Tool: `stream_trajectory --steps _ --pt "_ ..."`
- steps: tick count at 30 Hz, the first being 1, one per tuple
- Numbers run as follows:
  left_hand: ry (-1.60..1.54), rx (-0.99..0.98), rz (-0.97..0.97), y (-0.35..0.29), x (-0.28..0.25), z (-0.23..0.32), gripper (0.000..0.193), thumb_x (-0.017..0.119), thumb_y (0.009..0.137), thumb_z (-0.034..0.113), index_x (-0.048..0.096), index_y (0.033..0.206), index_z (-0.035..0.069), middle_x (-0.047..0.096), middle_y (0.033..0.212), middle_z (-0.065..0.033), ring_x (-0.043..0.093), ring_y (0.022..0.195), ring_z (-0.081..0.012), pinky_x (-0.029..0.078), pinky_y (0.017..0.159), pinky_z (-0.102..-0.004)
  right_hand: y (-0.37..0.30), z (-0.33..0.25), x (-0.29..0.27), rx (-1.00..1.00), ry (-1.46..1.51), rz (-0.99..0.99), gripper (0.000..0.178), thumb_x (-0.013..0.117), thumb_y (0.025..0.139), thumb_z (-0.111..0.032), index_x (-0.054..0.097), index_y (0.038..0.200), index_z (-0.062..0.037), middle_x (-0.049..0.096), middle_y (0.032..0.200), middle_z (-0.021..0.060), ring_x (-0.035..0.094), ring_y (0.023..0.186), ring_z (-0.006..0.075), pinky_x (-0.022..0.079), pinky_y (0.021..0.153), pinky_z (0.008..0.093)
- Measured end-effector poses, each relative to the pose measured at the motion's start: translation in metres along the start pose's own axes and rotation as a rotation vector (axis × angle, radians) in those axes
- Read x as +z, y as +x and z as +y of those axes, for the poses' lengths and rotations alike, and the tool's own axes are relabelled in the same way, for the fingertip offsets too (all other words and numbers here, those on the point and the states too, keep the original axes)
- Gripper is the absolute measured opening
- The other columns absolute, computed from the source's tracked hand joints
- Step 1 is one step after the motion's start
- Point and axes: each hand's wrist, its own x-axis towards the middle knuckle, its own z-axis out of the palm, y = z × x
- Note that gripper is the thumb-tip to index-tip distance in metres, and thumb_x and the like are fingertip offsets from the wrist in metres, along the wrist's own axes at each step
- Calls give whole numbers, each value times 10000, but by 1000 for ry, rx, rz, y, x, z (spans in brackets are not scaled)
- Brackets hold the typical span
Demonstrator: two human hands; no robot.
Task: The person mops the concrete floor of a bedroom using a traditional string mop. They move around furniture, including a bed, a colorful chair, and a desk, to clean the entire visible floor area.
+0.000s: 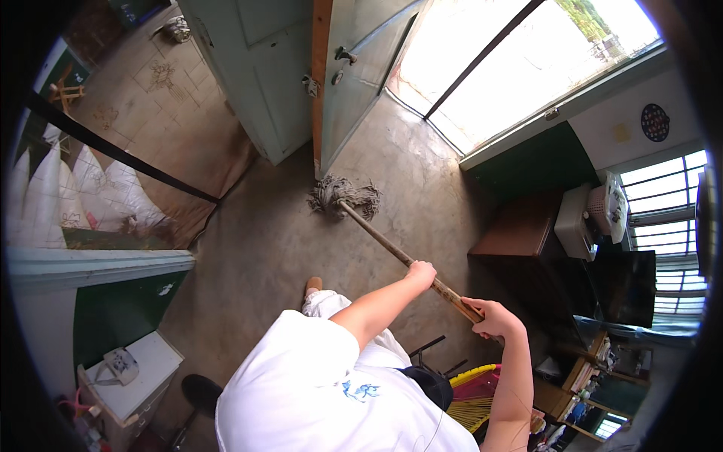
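Note:
A mop with a long wooden handle (381, 239) slants across the middle of the view. Its grey string head (331, 193) lies spread on the concrete floor, close to the bottom corner of an open door (360, 83). Partway along the handle, my left hand (422, 274) is wrapped round the wood. Nearer the handle's upper end, my right hand (493, 319) grips it too, with the fingers partly hidden. One brown shoe (314, 284) shows on the floor below the mop head.
Door panels stand beside a bright doorway on the right and a screened opening on the left. A dark brown cabinet (520, 222) is to the right. A white cabinet (143, 369) stands at lower left. Near my right forearm is a yellow and pink corded chair (476, 374).

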Motion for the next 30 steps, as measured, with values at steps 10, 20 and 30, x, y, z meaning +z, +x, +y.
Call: stream_trajectory --steps 10,20,30 --pt "-63 -250 -39 -116 7 -140 204 601 714 168 684 882 89 651 933 -117 632 878 -269 519 712 -375 66 -115 46 -227 -296 -313 759 543 639 31 388 1339 -218 537 610 78 493 468 135 423 461 274" --pt "-104 -606 -202 -189 57 -240 241 656 642 248 683 869 172 651 933 -78 617 887 -260 504 759 -366 188 -157 108 -504 -409 -479 702 535 624 45 471 1264 -237 609 768 98 574 499 172 488 464 289" --pt "-323 -747 86 -56 54 -185 230 738 606 247 665 802 152 616 913 -109 600 853 -295 488 752 -386 229 -90 -17 -741 -719 -203 673 589 618 -5 504 1223 -287 626 957 95 589 852 313 469 739 391"
